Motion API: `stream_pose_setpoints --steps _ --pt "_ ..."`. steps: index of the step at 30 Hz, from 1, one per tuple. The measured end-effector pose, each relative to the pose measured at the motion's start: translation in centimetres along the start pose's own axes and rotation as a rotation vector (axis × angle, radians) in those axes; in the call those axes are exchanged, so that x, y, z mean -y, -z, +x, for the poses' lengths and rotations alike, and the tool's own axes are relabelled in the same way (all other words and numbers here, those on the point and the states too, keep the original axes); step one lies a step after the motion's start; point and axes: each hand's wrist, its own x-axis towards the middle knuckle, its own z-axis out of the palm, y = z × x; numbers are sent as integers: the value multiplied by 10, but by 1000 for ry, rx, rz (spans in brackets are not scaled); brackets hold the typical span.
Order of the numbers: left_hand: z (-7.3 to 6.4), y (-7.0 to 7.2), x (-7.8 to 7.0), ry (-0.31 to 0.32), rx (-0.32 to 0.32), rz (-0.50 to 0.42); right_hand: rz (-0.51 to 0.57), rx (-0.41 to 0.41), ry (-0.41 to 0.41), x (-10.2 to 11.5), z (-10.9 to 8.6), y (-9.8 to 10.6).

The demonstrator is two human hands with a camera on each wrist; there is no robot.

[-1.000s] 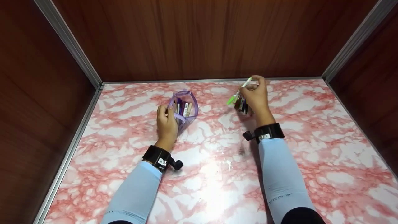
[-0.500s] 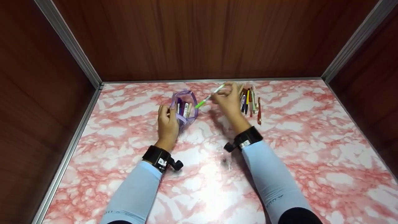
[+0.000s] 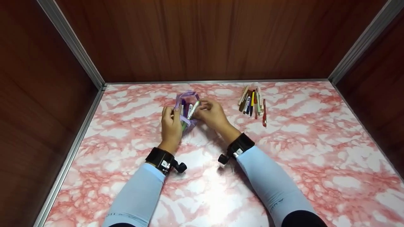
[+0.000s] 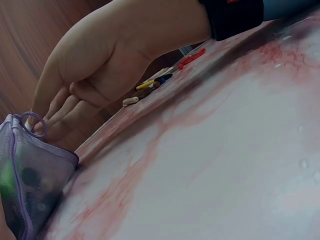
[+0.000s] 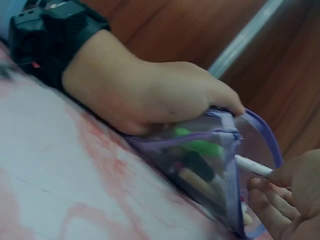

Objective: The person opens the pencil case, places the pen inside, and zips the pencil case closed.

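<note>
My left hand [image 3: 171,126] pinches the near left edge of a purple mesh pencil pouch [image 5: 230,172], whose zipped mouth gapes open. Several pens and markers stand inside, showing through the mesh. At the mouth, my right hand [image 3: 216,117] pinches the white upper part of a green-and-white marker [image 3: 193,110] between thumb and fingertips. Its green end is down inside the pouch, seen through the mesh in the right wrist view. In the left wrist view, the right fingertips overlap the pouch's rim and a small purple ring.
To the right lies a bunch of loose pens [image 3: 251,101] on the red-and-white marbled table [image 3: 315,151]. A red pen [image 3: 264,114] lies slightly apart from them. Brown wood panels [image 3: 214,41] close off the back and both sides.
My right hand has carried the green-and-white marker leftward from the loose pens and lowered its green end into the pouch. The left hand has kept its hold on the pouch.
</note>
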Motion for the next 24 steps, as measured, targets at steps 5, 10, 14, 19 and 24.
stream_pose_setpoints --steps 5,10,14,19,24 --pt "0 0 0 6 5 1 -243 208 80 -1 -3 -4" --pt "0 0 -1 1 -3 10 -451 342 156 -1 -4 -2" --pt "0 -1 -2 8 -9 25 -450 305 98 2 -4 6" --pt "-1 -1 -2 13 -14 21 -430 207 -13 7 2 28" --pt "0 0 -1 -5 -23 18 -444 143 -15 11 11 56"
